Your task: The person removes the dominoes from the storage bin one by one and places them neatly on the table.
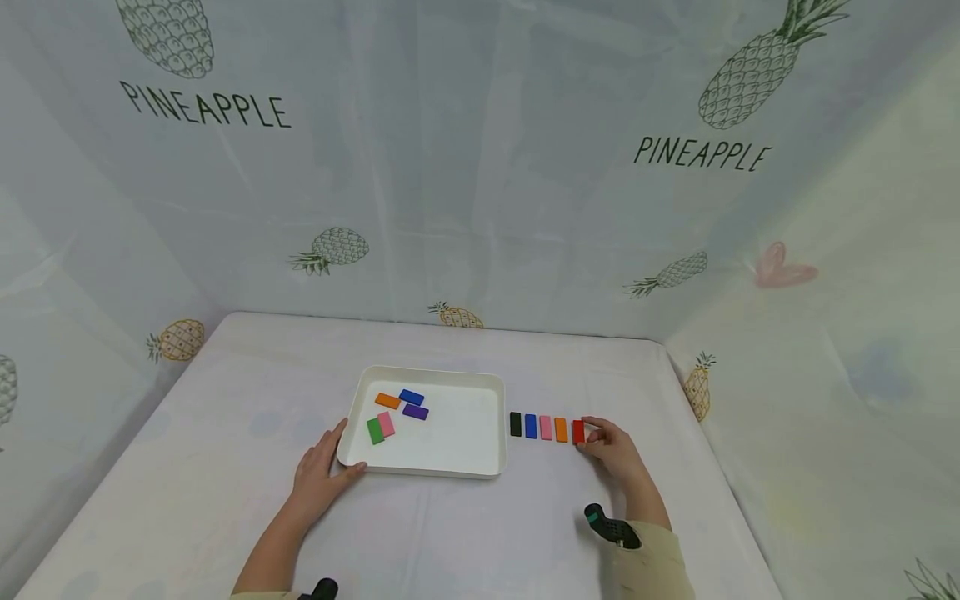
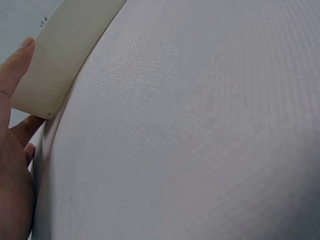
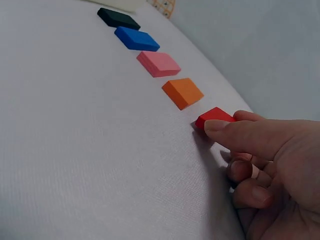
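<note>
My right hand (image 1: 611, 450) pinches a red block (image 3: 217, 116) between thumb and fingers, low over the white cloth at the right end of a row. Leftward from it in the head view come an orange block (image 1: 561, 430), a pink block (image 1: 546, 427), a blue block (image 1: 531, 426) and a dark block (image 1: 515, 423). My left hand (image 1: 318, 479) rests at the near left corner of a white tray (image 1: 465, 476). Its thumb lies along the tray's front side, its other fingers along the left side, all fairly straight.
Inside the tray, toward its left, lie an orange block (image 1: 387, 401), a blue block (image 1: 412, 397), a purple block (image 1: 416, 412), a pink block (image 1: 386, 423) and a green block (image 1: 375, 431). Pineapple-printed curtains (image 1: 480, 167) hang behind and beside the cloth-covered table (image 1: 465, 550).
</note>
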`<action>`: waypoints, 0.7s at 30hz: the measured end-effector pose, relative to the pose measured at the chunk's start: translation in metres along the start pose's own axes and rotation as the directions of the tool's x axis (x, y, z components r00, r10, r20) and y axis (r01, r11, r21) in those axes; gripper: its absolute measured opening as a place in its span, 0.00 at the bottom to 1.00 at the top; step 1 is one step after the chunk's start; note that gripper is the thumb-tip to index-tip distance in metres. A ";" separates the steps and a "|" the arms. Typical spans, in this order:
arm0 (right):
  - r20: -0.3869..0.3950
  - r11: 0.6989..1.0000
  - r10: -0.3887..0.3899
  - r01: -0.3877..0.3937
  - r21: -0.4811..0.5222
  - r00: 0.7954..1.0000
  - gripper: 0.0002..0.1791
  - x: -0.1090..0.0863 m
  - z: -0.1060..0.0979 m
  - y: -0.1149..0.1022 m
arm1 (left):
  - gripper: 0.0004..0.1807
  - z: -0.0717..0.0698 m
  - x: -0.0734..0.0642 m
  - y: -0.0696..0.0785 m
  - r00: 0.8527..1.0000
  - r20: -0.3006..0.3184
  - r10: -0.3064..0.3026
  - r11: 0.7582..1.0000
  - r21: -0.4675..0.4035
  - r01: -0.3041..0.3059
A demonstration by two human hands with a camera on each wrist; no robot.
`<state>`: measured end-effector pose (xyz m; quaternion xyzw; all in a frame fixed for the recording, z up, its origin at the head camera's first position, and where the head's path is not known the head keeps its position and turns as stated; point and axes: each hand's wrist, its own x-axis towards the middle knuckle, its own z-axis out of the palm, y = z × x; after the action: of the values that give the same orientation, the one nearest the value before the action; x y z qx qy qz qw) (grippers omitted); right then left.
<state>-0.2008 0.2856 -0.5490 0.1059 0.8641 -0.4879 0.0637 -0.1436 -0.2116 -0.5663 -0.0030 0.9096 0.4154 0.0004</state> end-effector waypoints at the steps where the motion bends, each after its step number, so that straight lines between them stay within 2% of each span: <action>1: 0.000 1.000 -0.001 0.001 -0.004 1.000 0.27 0.000 0.000 0.000 | 0.49 0.000 0.000 0.000 1.000 0.001 -0.002 1.000 0.000 0.002; 10: 0.004 1.000 0.013 -0.013 -0.010 1.000 0.27 0.003 0.002 -0.001 | 0.49 0.000 -0.001 -0.002 1.000 -0.002 0.003 1.000 -0.002 -0.003; 21: 0.022 0.998 -0.005 0.006 -0.064 1.000 0.27 0.003 0.000 -0.005 | 0.50 0.000 0.000 -0.001 1.000 0.002 0.003 1.000 -0.001 -0.003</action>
<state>-0.2052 0.2837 -0.5455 0.0962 0.8788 -0.4613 0.0750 -0.1435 -0.2120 -0.5673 -0.0012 0.9095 0.4157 0.0004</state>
